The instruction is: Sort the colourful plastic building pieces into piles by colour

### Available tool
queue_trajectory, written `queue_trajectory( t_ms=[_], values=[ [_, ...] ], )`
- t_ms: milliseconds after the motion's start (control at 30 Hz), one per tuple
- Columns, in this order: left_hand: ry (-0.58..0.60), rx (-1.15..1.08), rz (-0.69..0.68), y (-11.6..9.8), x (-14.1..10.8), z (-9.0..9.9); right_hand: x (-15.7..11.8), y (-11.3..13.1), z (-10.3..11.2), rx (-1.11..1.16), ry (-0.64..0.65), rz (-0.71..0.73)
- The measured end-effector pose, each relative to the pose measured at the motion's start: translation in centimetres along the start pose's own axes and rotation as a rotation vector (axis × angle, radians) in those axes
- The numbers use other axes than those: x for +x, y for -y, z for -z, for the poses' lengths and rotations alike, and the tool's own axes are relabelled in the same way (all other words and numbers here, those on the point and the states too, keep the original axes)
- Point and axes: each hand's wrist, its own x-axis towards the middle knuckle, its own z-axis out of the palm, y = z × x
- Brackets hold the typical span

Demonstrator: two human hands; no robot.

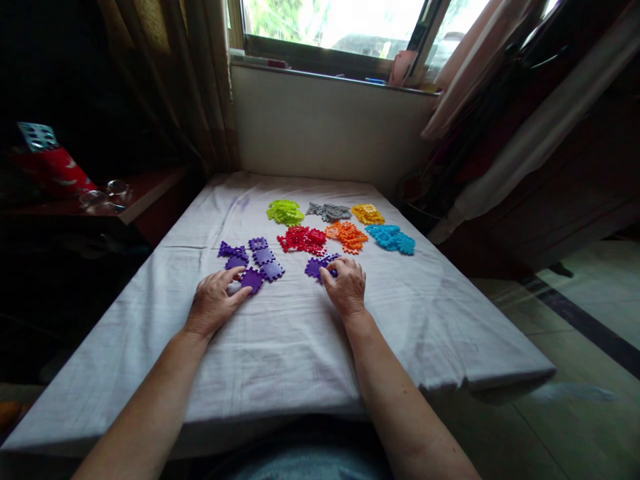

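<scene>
My left hand [213, 300] grips a purple interlocking tile [252, 281] by its edge, between thumb and fingers, on the cloth. Beside it lie other purple pieces: a column of square tiles [263, 257] and a bow-shaped piece [232, 251] close to one more square. To the right, my right hand [347, 283] has its thumb and fingers closed at a small group of purple tiles [315, 268]. The fingers partly cover that group, so how many tiles they pinch is hidden.
Behind are piles of lime green [285, 212], grey [329, 212], yellow [369, 214], red [302, 239], orange [347, 237] and blue pieces [391, 239] on the white tablecloth [280, 360]. Eyeglasses [105, 195] rest on a side cabinet at left. A window [330, 27] is ahead.
</scene>
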Motion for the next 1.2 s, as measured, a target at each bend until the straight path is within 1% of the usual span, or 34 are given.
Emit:
queue_trajectory(
  t_ms=[133, 233, 300, 400, 467, 533, 600, 733, 800, 900, 1000, 1100, 1200],
  values=[
    [-0.013, -0.039, -0.080, -0.7, -0.1, -0.5, -0.3, 1.2, -0.3, 0.033, 0.074, 0.107],
    [-0.029, -0.084, -0.171, -1.6, -0.2, -0.9, -0.8, 2.8, -0.9, 0.075, 0.157, 0.213],
    [-0.037, -0.109, -0.234, -2.2, -0.3, -1.1, -1.2, 3.8, -1.3, 0.123, 0.215, 0.257],
    [-0.035, -0.133, -0.278, -2.8, -0.4, -1.5, -1.7, 4.9, -1.7, 0.207, 0.298, 0.261],
    [-0.029, -0.151, -0.287, -2.9, -0.4, -1.7, -1.8, 5.2, -1.9, 0.252, 0.320, 0.236],
    [-0.027, -0.164, -0.300, -2.8, -0.4, -1.8, -1.6, 4.9, -1.9, 0.278, 0.294, 0.191],
    [-0.027, -0.158, -0.299, -2.6, -0.4, -1.9, -1.0, 4.1, -1.8, 0.275, 0.233, 0.120],
    [-0.035, -0.127, -0.257, -2.3, -0.4, -2.0, 0.7, 1.6, -1.3, 0.186, 0.092, -0.055],
    [-0.039, -0.110, -0.240, -2.1, -0.4, -2.1, 1.3, 0.5, -1.2, 0.139, 0.049, -0.100],
    [-0.041, -0.046, -0.199, -2.0, -0.2, -2.3, 1.6, -0.6, -1.2, 0.099, -0.044, -0.081],
    [-0.028, 0.060, -0.174, -2.5, 0.5, -2.2, 1.5, -0.9, -1.5, 0.104, -0.145, -0.028],
    [0.016, 0.182, -0.175, -3.6, 1.7, -1.9, 1.3, -1.1, -2.0, 0.158, -0.178, 0.004],
    [0.070, 0.299, -0.168, -4.9, 3.0, -1.8, 1.4, -1.5, -2.4, 0.219, -0.205, 0.003]
  ],
)
